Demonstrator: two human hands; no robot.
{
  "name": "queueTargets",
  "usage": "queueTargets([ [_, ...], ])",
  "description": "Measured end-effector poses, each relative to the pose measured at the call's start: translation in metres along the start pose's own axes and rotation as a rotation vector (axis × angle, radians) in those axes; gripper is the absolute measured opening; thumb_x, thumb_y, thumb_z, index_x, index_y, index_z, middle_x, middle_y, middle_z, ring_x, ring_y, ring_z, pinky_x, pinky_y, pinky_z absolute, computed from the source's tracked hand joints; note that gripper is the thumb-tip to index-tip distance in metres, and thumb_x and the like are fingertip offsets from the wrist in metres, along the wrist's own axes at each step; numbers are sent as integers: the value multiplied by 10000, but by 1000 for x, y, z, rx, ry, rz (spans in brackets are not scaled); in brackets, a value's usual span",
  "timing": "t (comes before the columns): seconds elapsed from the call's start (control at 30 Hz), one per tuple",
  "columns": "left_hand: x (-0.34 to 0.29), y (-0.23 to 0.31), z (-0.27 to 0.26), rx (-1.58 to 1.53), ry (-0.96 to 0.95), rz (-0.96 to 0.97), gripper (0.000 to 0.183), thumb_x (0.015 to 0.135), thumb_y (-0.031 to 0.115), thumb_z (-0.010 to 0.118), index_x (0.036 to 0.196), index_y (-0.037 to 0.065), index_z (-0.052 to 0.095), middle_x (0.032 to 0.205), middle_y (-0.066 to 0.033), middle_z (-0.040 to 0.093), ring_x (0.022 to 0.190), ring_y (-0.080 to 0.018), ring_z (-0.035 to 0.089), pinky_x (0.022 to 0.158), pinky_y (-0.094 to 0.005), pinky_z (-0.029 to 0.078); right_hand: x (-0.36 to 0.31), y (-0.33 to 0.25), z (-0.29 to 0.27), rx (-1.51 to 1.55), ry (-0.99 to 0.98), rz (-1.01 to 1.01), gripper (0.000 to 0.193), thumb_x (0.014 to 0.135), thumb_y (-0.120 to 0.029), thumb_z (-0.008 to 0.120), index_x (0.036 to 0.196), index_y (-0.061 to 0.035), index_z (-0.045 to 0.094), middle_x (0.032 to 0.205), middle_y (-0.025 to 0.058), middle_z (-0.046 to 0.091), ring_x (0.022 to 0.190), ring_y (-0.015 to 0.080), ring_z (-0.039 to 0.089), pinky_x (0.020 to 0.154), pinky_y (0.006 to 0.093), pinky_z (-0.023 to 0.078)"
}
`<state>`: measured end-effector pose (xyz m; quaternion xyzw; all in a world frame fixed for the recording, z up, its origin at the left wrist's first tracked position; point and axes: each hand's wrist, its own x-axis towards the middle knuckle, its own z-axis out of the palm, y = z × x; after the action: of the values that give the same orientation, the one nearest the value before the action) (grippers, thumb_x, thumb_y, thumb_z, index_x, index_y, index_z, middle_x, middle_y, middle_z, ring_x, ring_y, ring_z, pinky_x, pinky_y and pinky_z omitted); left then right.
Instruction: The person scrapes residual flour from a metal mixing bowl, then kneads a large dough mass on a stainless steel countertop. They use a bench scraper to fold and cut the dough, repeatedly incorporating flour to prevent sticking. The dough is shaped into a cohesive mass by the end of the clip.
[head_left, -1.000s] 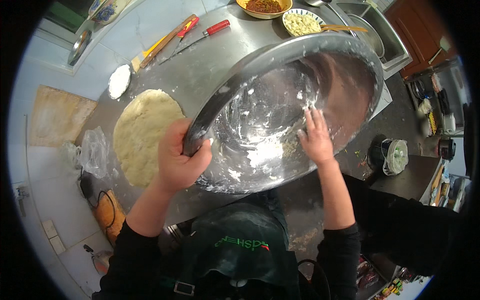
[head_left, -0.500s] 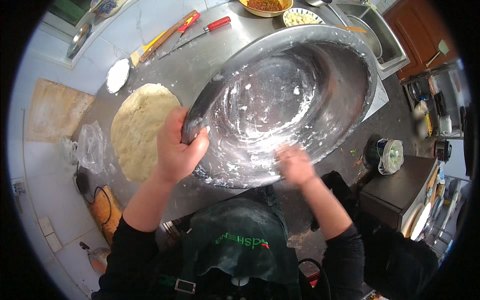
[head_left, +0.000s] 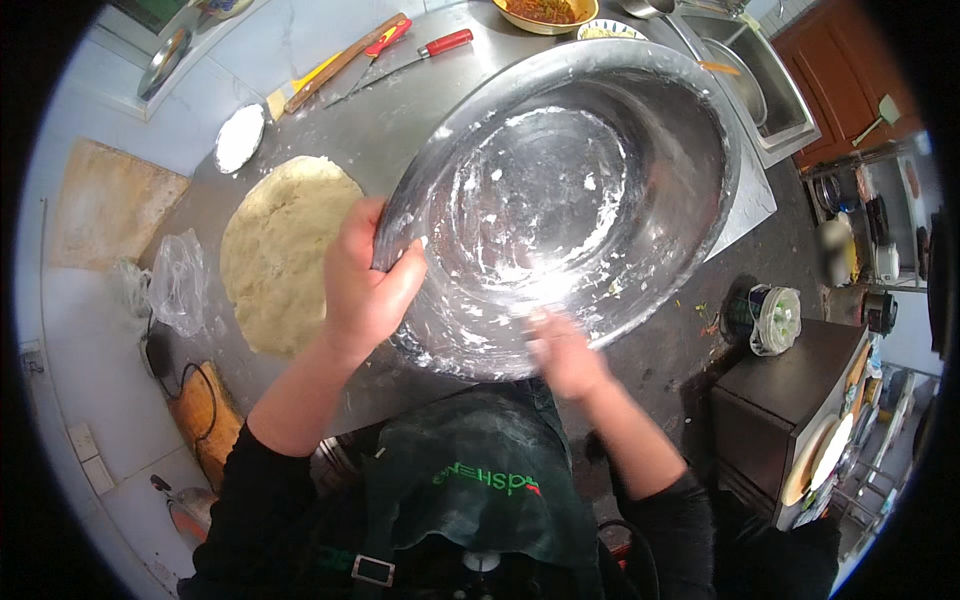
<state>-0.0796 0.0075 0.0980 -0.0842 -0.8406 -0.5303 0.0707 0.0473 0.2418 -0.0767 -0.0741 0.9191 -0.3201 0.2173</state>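
A large dark metal basin (head_left: 678, 165), tilted toward me, has white flour smeared over its inner wall and bottom. My left hand (head_left: 372, 285) is closed on its left rim, thumb on the inside. At the near inner wall, my right hand (head_left: 568, 358) is smeared by motion; its fingertips seem to touch the floury surface, and I cannot make out anything held in it. Left of the basin, a flat round slab of dough (head_left: 285, 255) lies on the metal counter (head_left: 395, 115). A small dish of flour (head_left: 239, 140) stands beyond the dough.
At the back lie a rolling pin (head_left: 345, 66) and a red-handled tool (head_left: 445, 44). Behind the basin stand a yellow bowl of food (head_left: 508, 18) and a sink (head_left: 795, 130). A clear plastic bag (head_left: 180, 285) is at the left; a dark cabinet (head_left: 790, 360) is at the right.
My right hand has swept left and slightly toward me along the basin's inner wall. The basin has shifted slightly, its far rim covering more of the small patterned bowl. My left hand keeps its hold.
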Motion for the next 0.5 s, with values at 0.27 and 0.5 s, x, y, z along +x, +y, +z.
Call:
queueTargets([
  [0.27,1,-22,5,-105,-24,110,240,756,-44,589,978,-1,506,812,-6,566,699,-55,510,642,-208,425,17,-41,22,-36,56,176,621,922,-374,367,1399,-6,213,1440,230,203,1361,359,124,1111,416,111],
  [0.5,0,-28,7,-5,70,-29,240,765,-37,588,988,-3,507,820,-2,567,712,-57,520,654,-206,432,9,-117,3,551,171,-362,536,890,-226,455,1352,7,315,1406,215,293,1320,363,244,1089,401,177],
])
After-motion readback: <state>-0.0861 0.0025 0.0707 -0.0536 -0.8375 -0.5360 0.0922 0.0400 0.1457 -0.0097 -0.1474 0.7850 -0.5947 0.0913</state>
